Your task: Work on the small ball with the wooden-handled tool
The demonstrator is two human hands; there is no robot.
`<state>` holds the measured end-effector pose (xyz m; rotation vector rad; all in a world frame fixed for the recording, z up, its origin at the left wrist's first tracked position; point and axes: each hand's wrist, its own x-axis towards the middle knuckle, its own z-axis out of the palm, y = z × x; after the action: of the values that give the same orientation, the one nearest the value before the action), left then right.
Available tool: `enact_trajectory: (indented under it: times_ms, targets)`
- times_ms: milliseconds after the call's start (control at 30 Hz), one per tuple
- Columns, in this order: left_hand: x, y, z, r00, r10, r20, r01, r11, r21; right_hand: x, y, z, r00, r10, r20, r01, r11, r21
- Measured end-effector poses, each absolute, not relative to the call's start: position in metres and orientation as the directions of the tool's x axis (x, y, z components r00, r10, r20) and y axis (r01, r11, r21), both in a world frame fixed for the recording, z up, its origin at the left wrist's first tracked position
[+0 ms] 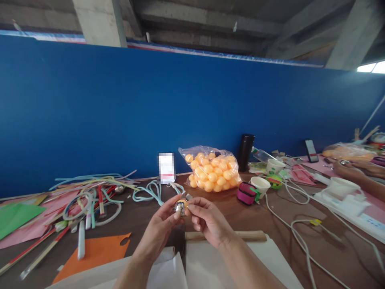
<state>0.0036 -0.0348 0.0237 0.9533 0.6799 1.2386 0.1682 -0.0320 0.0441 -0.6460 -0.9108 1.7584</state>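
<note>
While my left grip [157, 225] pinches a small shiny silver-and-orange object [180, 207], my right grip [213, 221] pinches its right edge.

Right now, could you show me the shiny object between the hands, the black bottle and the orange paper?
Shiny object [180, 207]: head view, on its silvery front.
Black bottle [246, 154]: head view, middle of its side.
Orange paper [104, 251]: head view, a bare part near its middle.

black bottle [246, 153] behind pink pouch [246, 195]
</note>
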Motion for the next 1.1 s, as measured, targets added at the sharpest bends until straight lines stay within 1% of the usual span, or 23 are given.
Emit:
enact_trajectory:
  times_ms: [233, 467, 1100]
  targets:
    - [0.0033, -0.0342, 0.0256, 0.207, 0.976, 0.074, -0.487, 0.037, 0.873, 0.1671, -0.0326, 0.0427, -0.345, 0.939, -0.014, -0.515, -0.202, -0.833]
    - [0.0027, -0.0341, 0.0252, 0.22, 0.973, 0.073, -0.487, 0.045, 0.872, 0.1667, -0.0329, 0.0428, -0.352, 0.936, 0.014, -0.503, -0.177, -0.846]
    - [-0.0016, -0.0324, 0.0237, 0.241, 0.966, 0.089, -0.46, 0.033, 0.887, 0.166, -0.033, 0.0414, -0.34, 0.94, 0.026, -0.484, -0.151, -0.862]
